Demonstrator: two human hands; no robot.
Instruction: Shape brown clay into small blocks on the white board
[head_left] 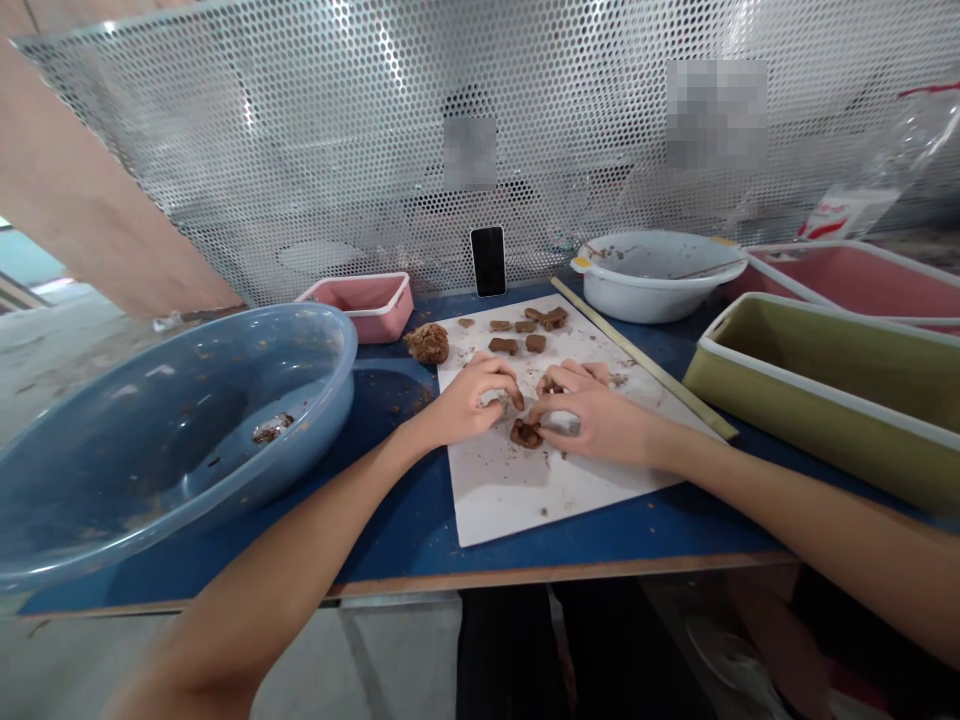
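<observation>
Brown clay-like lump (526, 433) is sitting on the white board (495, 505), pretty much right between the two hands. Left hand (466, 402) has its fingers curled in a loose C, thumb and index clearly apart with a gap between them, tips just up and left of the lump, and nothing shows in their grasp. Right hand (604, 418) has its thumb and index partly spread, tips right at the lump's right edge; looks like contact, but I can't tell if they're actually pinching it. Lump itself is small, dark and uneven, kinda knobbly with a darker dip in the middle, and crumbs are scattered around it. Further back on the board there's a bunch of small blocky brown pieces (503, 346), plus a rough, crumbly clump (427, 344) by the left edge, and a blue surface (405, 535) under the lot.
</observation>
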